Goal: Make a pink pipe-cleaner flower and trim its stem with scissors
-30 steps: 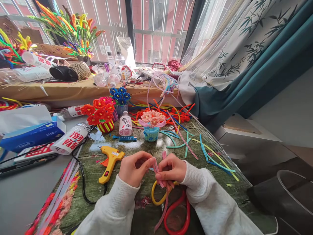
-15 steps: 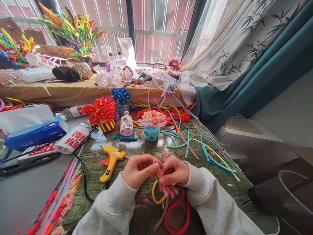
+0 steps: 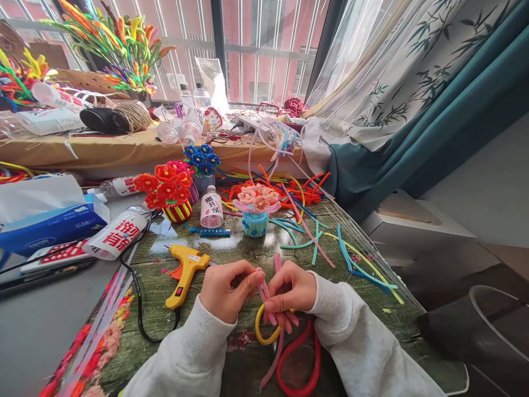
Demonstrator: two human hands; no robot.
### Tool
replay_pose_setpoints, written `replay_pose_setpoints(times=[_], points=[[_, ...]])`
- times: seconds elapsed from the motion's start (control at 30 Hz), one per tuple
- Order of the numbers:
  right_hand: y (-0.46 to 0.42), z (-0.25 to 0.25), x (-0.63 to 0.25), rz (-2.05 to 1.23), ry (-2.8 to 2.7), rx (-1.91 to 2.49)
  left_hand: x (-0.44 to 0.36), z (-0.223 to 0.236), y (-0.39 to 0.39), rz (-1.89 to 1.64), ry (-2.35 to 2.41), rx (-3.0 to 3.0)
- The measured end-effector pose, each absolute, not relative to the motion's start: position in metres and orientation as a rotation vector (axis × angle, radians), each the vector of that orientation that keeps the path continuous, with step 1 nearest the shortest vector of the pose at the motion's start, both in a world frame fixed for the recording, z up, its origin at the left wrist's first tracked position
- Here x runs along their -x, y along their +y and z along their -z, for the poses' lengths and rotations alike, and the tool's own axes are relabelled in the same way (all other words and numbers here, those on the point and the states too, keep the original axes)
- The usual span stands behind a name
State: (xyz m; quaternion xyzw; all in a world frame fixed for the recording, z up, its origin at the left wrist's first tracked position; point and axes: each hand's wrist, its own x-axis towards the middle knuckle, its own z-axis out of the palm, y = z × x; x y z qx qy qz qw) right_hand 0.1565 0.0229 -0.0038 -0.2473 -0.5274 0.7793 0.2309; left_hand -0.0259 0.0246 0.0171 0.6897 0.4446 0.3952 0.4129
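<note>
Between my two hands, above the dark green table, is a pink pipe cleaner (image 3: 265, 300) bent into a narrow loop. My left hand (image 3: 228, 289) pinches its upper end between thumb and finger. Lower down, the thumb and fingers of my right hand (image 3: 291, 290) close on the same pink piece. Another pink length (image 3: 273, 361) hangs below the right hand, and a pink end sticks up behind it. Under my hands a yellow pipe cleaner loop (image 3: 259, 325) and a thick red loop (image 3: 316, 364) lie on the table.
A yellow glue gun (image 3: 185, 273) lies left of my hands, its black cord trailing forward. Ahead stand a pink flower pot (image 3: 255, 223), a red flower pot (image 3: 177, 212) and a small bottle (image 3: 211, 208). Loose pipe cleaners (image 3: 359, 264) spread to the right. A dark bin (image 3: 458, 331) stands beyond the table edge.
The left fingers have drawn slightly back to the left and straightened out at the top of the pink pipe cleaner, whose narrow loop shows more plainly. The right hand keeps its hold.
</note>
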Motion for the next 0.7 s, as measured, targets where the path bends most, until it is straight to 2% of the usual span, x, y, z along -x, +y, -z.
replay_pose_setpoints(times=[0.7], points=[[0.023,0.007,-0.159,-2.277,-1.420,0.486,0.022,-0.026,0.019,-0.934,0.827,-1.170]])
